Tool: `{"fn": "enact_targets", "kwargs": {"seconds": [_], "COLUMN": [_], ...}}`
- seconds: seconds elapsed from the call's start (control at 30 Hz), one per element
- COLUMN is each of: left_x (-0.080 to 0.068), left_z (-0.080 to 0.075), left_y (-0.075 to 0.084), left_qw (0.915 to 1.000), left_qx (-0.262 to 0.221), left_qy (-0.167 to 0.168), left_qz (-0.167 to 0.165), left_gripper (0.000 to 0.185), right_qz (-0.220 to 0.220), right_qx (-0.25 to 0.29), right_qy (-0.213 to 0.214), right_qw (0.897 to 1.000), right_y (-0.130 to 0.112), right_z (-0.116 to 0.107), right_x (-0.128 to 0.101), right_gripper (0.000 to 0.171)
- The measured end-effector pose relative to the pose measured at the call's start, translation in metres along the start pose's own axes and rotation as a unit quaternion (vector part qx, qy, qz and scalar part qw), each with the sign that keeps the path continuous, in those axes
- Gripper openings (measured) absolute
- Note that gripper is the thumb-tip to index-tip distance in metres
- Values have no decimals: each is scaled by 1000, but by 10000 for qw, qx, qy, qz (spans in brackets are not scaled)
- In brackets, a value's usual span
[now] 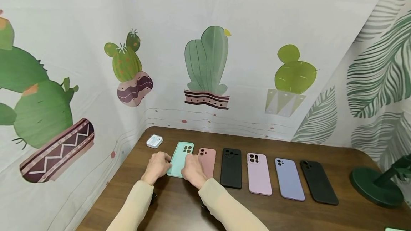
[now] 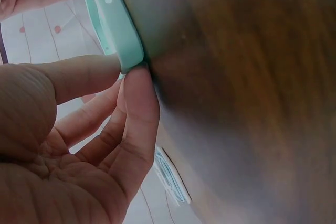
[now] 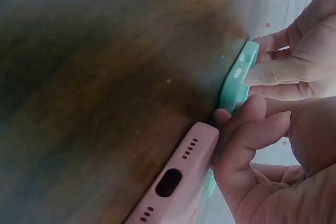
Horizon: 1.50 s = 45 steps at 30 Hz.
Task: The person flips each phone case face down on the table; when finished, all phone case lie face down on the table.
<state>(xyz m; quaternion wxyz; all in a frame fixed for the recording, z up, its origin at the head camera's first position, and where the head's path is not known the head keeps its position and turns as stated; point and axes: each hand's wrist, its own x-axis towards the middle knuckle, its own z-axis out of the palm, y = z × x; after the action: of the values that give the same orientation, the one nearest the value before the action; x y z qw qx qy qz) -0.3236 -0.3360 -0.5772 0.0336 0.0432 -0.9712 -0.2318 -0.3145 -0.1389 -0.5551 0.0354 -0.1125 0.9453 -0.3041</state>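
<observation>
A mint-green phone case [image 1: 178, 159] lies at the left of the row on the brown table, its camera cutouts facing up at the far end. My left hand [image 1: 157, 167] pinches its near left corner; in the left wrist view the thumb presses the case's edge [image 2: 123, 38] with the forefinger beneath. At the near right corner my right hand [image 1: 194, 172] grips the case with curled fingers. Close beside that hand is a pink phone case [image 1: 208, 161], whose port end [image 3: 178, 174] shows in the right wrist view. The mint case's right edge is partly hidden by my right hand.
Rightward stand a black case [image 1: 231, 168], a lilac-pink case [image 1: 259, 174], a lavender-blue case [image 1: 289, 180] and another black case [image 1: 319, 183]. A small clear square box [image 1: 154, 141] sits at the back left. A dark green round base [image 1: 375, 187] stands far right.
</observation>
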Motion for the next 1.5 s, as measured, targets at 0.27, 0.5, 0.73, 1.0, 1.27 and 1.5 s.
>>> {"fn": "enact_targets", "kwargs": {"seconds": [0.27, 0.5, 0.73, 1.0, 1.27, 1.5], "left_x": [-3, -5, -26, -58, -61, -60], "left_z": [1, 1, -21, -58, -59, -59], "left_y": [1, 0, 23, 74, 85, 81], "left_qw": [9999, 9988, 9962, 9806, 9726, 9257], "left_qx": [-83, -476, -867, -1620, -1934, -3425], "left_qy": [110, -28, -113, -658, -806, -1412], "left_qz": [89, -61, -20, -885, -1009, -761], "left_gripper": [21, 16, 31, 59, 63, 59], "right_qz": [-95, -3, 594, 319, 230, 270], "right_qx": [421, 1012, 2169, 2019, 2308, 2962], "right_qy": [229, 227, -136, 116, -39, -298], "right_qw": [9988, 9946, 9743, 9788, 9727, 9543], "right_y": [3, 0, -27, -31, -38, -45], "right_z": [-5, -21, -68, -71, -75, -80], "right_x": [-4, -19, -54, -59, -61, -64], "right_gripper": [29, 32, 51, 39, 16, 11]}}
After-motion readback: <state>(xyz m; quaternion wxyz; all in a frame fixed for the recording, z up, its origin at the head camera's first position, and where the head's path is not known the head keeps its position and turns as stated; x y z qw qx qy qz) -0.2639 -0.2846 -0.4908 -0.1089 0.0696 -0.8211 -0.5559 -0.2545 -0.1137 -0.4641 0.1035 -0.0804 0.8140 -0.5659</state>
